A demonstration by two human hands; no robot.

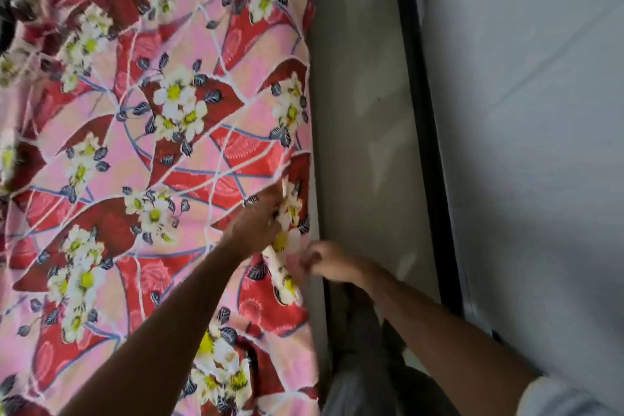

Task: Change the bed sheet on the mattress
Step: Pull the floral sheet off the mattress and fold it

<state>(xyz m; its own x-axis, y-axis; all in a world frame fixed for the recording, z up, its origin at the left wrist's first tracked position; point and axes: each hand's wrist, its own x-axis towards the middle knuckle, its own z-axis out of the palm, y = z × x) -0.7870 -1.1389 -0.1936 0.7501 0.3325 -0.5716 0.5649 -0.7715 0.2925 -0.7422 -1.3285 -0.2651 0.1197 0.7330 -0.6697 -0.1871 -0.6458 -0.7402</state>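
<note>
A pink and red bed sheet (141,158) with white and yellow flowers covers the mattress across the left two thirds of the view. Its right edge (309,131) runs down beside the grey floor. My left hand (258,223) lies on the sheet near that edge, fingers bunching the fabric around a white flower. My right hand (326,262) sits just off the edge, fingers curled, and seems to pinch the sheet's border; motion blur hides the exact hold.
A grey concrete floor strip (361,111) runs alongside the bed. A dark frame or rail (422,111) separates it from a pale grey wall or panel (540,145) on the right. My trouser leg (364,348) stands in the gap near the bottom.
</note>
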